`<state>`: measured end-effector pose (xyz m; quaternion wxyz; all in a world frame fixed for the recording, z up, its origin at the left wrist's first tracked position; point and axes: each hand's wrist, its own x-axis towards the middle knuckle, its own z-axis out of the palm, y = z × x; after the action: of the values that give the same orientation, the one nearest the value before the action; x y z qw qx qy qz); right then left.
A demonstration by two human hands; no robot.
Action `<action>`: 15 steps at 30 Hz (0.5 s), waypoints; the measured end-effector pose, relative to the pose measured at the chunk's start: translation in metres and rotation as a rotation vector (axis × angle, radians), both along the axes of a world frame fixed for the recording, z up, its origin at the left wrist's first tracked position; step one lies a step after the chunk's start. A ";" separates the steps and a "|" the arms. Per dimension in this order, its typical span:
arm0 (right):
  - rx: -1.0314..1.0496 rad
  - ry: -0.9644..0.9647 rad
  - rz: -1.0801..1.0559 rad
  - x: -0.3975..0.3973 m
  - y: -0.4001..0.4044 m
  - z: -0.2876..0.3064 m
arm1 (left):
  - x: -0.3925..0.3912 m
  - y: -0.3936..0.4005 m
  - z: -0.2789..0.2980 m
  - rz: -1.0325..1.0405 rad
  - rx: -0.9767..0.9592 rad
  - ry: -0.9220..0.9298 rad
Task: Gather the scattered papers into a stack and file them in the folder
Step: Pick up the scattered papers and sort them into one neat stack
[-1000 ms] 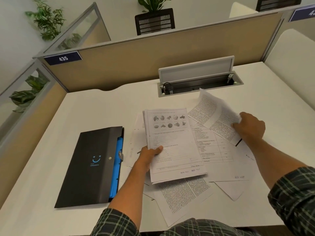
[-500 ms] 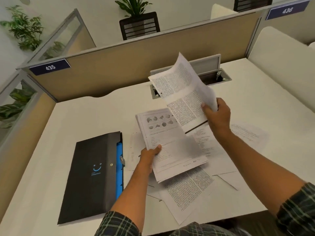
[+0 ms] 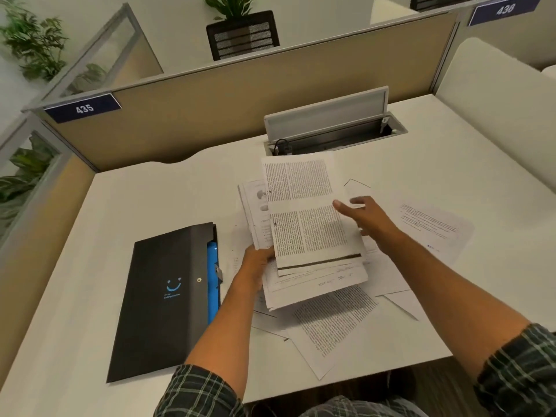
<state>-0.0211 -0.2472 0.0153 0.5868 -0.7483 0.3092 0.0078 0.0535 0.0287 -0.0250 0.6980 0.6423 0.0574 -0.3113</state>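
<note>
Left grip (image 3: 255, 263): fingers curled on the lower-left edge of a thin stack of white printed paper sheets (image 3: 304, 236), held tilted above the matte white tabletop (image 3: 150, 200). Right grip (image 3: 365, 216): fingers straight and apart, beside the stack's right edge; contact unclear. More flat white sheets (image 3: 331, 320) lie loose under and right of the stack. Flat black rectangular plastic folder (image 3: 162, 299) lies left, closed, with a blue inner layer showing at its right edge.
</note>
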 end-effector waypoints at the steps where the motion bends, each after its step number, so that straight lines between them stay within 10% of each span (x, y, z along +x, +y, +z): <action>1: 0.090 -0.010 -0.022 0.004 -0.001 0.000 | -0.001 0.001 0.002 -0.037 0.008 -0.016; 15: 0.347 -0.478 0.097 0.008 0.020 0.001 | 0.008 0.000 0.034 -0.154 0.051 -0.144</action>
<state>-0.0130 -0.2269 0.0164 0.7610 -0.6315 0.1201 -0.0877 0.0611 0.0288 0.0088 0.6576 0.6832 -0.0344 -0.3155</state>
